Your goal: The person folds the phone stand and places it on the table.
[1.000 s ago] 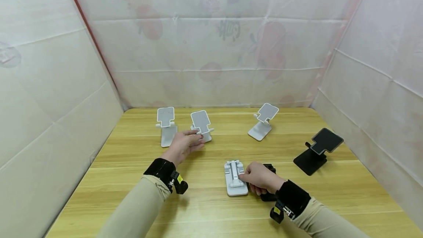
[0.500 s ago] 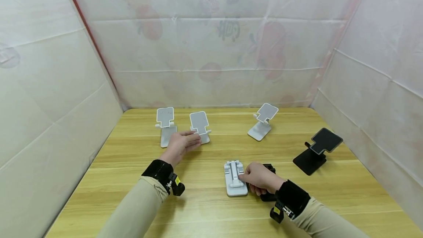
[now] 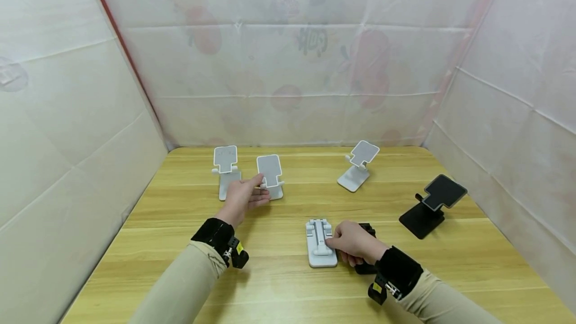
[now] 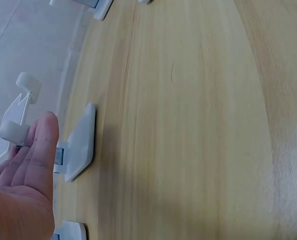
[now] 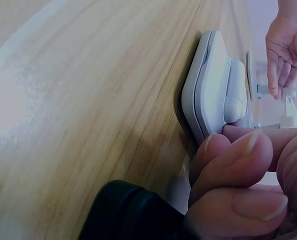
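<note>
On the tabletop [image 3: 279, 284], my left hand [image 3: 240, 196] is at a white phone stand [image 3: 269, 166] with a grey plate. In the left wrist view its straight fingers [image 4: 41, 155] reach under the raised plate, touching close to one white lip [image 4: 14, 132]. My right hand [image 3: 355, 240] rests with loosely curled fingers between two folded stands. One fingertip lies at the right edge of the white folded phone stand [image 3: 317, 259]. The black folded phone stand [image 3: 366, 268] is largely hidden behind this hand.
Another white phone stand [image 3: 225, 159] is raised just left of my left hand. Farther right are a white raised stand [image 3: 354, 178] and a black one [image 3: 420, 220]. White printed sheets [image 3: 288, 64] enclose the table's back and sides.
My left hand and the white stand have shifted slightly left and nearer. The thumb has spread away from the fingers, beside the plate. My right hand stays still.
</note>
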Demonstrator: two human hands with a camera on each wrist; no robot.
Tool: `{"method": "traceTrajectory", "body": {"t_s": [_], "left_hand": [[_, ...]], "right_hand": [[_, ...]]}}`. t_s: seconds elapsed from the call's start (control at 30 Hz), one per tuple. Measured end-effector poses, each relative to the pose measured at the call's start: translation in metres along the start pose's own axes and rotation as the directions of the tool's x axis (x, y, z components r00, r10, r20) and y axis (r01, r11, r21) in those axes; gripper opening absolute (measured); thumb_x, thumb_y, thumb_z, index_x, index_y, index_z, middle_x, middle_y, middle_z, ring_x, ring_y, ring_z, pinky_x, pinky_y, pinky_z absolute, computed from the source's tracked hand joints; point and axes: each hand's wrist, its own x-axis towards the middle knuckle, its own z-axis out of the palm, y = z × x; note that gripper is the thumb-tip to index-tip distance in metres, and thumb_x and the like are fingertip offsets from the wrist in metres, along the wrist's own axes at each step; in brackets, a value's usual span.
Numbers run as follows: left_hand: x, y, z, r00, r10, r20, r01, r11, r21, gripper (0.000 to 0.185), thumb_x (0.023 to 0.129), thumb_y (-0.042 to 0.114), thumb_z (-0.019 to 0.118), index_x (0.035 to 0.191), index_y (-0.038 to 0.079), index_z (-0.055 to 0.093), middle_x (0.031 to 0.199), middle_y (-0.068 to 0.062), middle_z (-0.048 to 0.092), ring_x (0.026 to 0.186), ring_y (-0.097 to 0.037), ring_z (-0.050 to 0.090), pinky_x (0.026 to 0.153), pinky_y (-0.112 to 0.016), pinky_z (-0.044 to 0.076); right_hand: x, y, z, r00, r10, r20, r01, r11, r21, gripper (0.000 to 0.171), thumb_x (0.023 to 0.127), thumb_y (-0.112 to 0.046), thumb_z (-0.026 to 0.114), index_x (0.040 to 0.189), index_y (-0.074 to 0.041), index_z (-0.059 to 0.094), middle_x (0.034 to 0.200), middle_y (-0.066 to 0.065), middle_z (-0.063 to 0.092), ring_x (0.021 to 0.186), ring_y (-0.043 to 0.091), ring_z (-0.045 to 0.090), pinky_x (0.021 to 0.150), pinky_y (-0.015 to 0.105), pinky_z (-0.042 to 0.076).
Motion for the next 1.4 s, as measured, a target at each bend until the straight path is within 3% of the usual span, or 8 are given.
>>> {"method": "traceTrajectory", "body": {"t_s": [0.27, 0.4, 0.5, 0.63, 1.1, 1.4], "left_hand": [[-0.001, 0.001, -0.001, 1.0, 0.011, -0.01, -0.011, 0.998, 0.064, 0.047, 0.1, 0.033, 0.067, 0.116, -0.012, 0.064, 0.107, -0.03, 0.071, 0.079, -0.024, 0.076, 0.079, -0.035, 0.066], [0.002, 0.002, -0.001, 1.0, 0.0, -0.004, 0.001, 0.998, 0.058, 0.044, 0.102, 0.027, 0.065, 0.126, -0.01, 0.062, 0.109, -0.022, 0.07, 0.092, -0.028, 0.074, 0.084, -0.035, 0.065], [0.005, 0.002, 0.001, 1.0, -0.013, 0.005, 0.013, 0.999, 0.045, 0.045, 0.105, 0.023, 0.061, 0.138, -0.006, 0.055, 0.123, -0.023, 0.063, 0.107, -0.034, 0.07, 0.091, -0.037, 0.063], [0.008, 0.001, 0.003, 1.0, -0.024, 0.003, 0.024, 0.999, 0.033, 0.044, 0.107, 0.021, 0.057, 0.143, -0.003, 0.052, 0.131, -0.024, 0.06, 0.109, -0.035, 0.07, 0.093, -0.039, 0.062], [0.012, 0.001, 0.004, 1.0, -0.013, -0.009, 0.014, 0.999, 0.05, 0.03, 0.107, 0.016, 0.055, 0.127, -0.006, 0.059, 0.108, -0.018, 0.063, 0.092, -0.025, 0.074, 0.087, -0.036, 0.064], [0.003, 0.003, 0.005, 0.996, 0.048, 0.069, -0.052, 0.997, 0.054, 0.026, 0.106, 0.009, 0.056, 0.123, -0.01, 0.061, 0.11, -0.019, 0.065, 0.093, -0.023, 0.072, 0.091, -0.039, 0.063]], "right_hand": [[-0.001, -0.002, 0.0, 0.998, 0.029, -0.047, -0.027, 0.999, 0.034, 0.029, 0.101, -0.025, 0.065, 0.081, -0.004, 0.06, 0.054, 0.004, 0.055, 0.039, 0.012, 0.043, 0.033, 0.019, 0.034], [0.001, -0.001, -0.002, 0.997, 0.026, -0.073, -0.022, 0.998, 0.053, 0.028, 0.101, -0.026, 0.064, 0.085, -0.004, 0.06, 0.056, 0.005, 0.056, 0.039, 0.012, 0.043, 0.033, 0.019, 0.034], [0.003, 0.001, -0.005, 0.997, 0.008, -0.081, -0.002, 0.997, 0.074, 0.028, 0.102, -0.026, 0.063, 0.086, -0.003, 0.06, 0.056, 0.004, 0.056, 0.04, 0.012, 0.043, 0.033, 0.02, 0.034], [0.003, -0.001, -0.008, 0.997, -0.014, -0.081, 0.022, 0.995, 0.102, 0.027, 0.102, -0.026, 0.063, 0.089, -0.003, 0.06, 0.056, 0.004, 0.055, 0.04, 0.013, 0.043, 0.034, 0.02, 0.033], [0.008, -0.004, -0.011, 0.994, -0.003, -0.108, 0.015, 0.994, 0.107, 0.023, 0.102, -0.025, 0.063, 0.089, -0.005, 0.061, 0.053, 0.003, 0.053, 0.039, 0.012, 0.041, 0.034, 0.02, 0.029], [0.011, -0.009, -0.019, 0.992, -0.039, -0.123, 0.056, 0.988, 0.141, 0.023, 0.102, -0.024, 0.062, 0.095, -0.002, 0.061, 0.054, 0.004, 0.053, 0.039, 0.012, 0.041, 0.034, 0.02, 0.03]]}}
